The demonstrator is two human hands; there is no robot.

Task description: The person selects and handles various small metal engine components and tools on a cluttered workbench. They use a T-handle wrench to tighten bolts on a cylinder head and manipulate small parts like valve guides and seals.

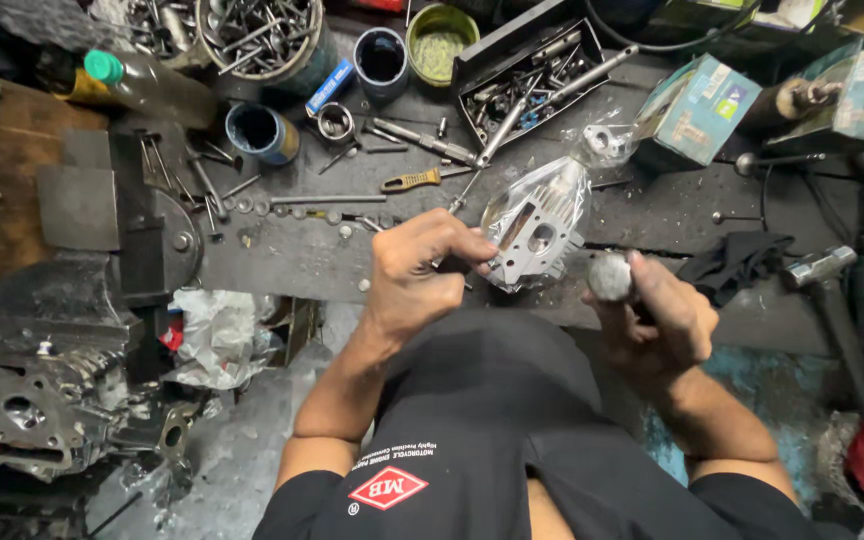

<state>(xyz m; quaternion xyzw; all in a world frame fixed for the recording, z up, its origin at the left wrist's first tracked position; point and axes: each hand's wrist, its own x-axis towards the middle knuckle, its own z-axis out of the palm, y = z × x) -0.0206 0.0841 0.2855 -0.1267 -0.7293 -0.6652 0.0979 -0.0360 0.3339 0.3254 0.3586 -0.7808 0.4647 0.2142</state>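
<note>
While your left hand (414,272) pinches with closed fingers the one grey cast-metal engine part in a clear plastic bag (537,228) above the dark tabletop (292,255), your right hand (657,315) grips one round silver metal cylinder (610,277); two teal cardboard boxes (697,108) stand behind.

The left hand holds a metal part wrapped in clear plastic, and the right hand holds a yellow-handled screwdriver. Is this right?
Not quite. The head view shows the right hand holding a grey metal cylinder, not the screwdriver, which lies on the bench. The left hand does hold the plastic-wrapped metal part.
</note>
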